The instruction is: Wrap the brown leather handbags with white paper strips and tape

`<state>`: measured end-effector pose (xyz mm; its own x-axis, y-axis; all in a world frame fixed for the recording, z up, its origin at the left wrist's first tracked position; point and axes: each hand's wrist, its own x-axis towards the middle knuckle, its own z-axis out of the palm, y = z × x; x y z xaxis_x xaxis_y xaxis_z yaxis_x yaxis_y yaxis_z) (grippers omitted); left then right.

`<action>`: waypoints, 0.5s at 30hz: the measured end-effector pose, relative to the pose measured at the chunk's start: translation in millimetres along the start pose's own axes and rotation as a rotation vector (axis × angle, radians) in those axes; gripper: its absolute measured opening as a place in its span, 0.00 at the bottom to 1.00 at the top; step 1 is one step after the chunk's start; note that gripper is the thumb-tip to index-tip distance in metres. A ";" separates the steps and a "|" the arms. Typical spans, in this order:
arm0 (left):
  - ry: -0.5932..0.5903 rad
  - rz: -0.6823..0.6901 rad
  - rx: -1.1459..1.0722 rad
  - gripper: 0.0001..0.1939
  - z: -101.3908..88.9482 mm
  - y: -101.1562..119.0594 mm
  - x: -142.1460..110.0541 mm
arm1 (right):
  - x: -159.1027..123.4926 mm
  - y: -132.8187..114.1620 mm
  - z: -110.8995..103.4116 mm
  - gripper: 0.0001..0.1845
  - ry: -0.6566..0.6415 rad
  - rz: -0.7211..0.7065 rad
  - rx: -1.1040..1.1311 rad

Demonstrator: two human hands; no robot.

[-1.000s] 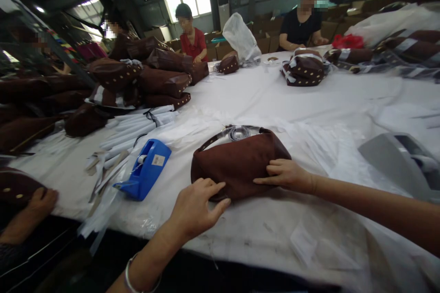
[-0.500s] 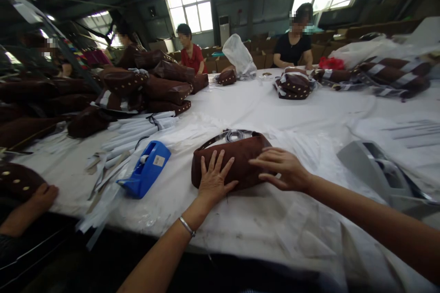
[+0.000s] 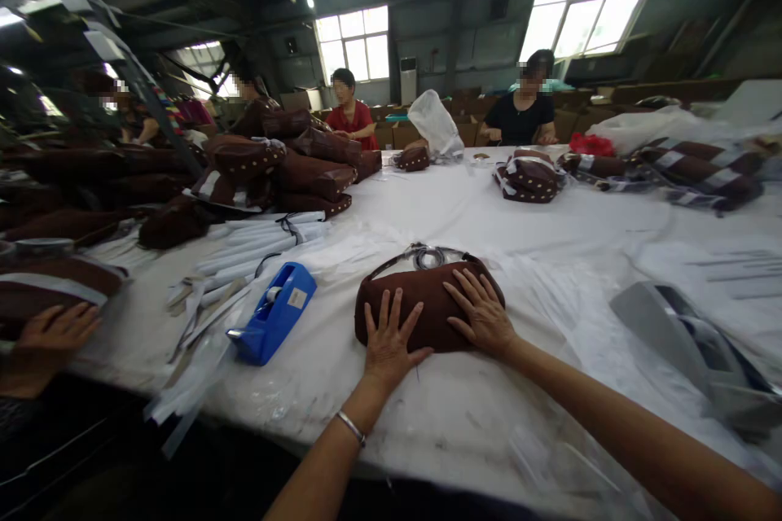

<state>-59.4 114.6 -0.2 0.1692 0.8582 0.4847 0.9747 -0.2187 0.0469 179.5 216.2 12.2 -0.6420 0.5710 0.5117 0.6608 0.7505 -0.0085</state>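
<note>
A brown bag (image 3: 435,327) lies on the bench (image 3: 440,212) before you, directly under your fingers, its long axis running side to side. Your left hand (image 3: 388,346) rests on its left half, your right hand (image 3: 482,317) on its right, neither nearer; fingers spread apart. Outward, 1 blue tape dispenser (image 3: 284,305) sits left, 1 gray dispenser (image 3: 665,326) right.

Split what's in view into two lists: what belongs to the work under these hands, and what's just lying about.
In the work:
- brown shoulder bag, with its strap
- left hand and right hand, both spread on the bag

Apparently just lying about, untouched by these hands:
- blue tape dispenser
- grey tape dispenser
- white rolls
- red plastic bag
</note>
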 end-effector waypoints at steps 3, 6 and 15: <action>0.011 -0.023 0.014 0.49 7.3 -0.2 -3.1 | 19.4 -8.5 -17.4 0.41 0.027 -0.040 -0.010; 0.019 -0.017 0.013 0.50 11.4 -0.9 -3.8 | 35.0 -21.5 -13.9 0.43 0.043 -0.065 -0.011; -0.013 -0.037 -0.003 0.46 10.9 -1.9 -3.0 | 38.8 -10.0 16.7 0.36 -0.117 -0.171 0.098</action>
<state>-60.1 117.5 -11.2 0.1348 0.8715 0.4715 0.9799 -0.1877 0.0669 141.5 236.3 17.8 -0.7861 0.4630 0.4096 0.5010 0.8653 -0.0166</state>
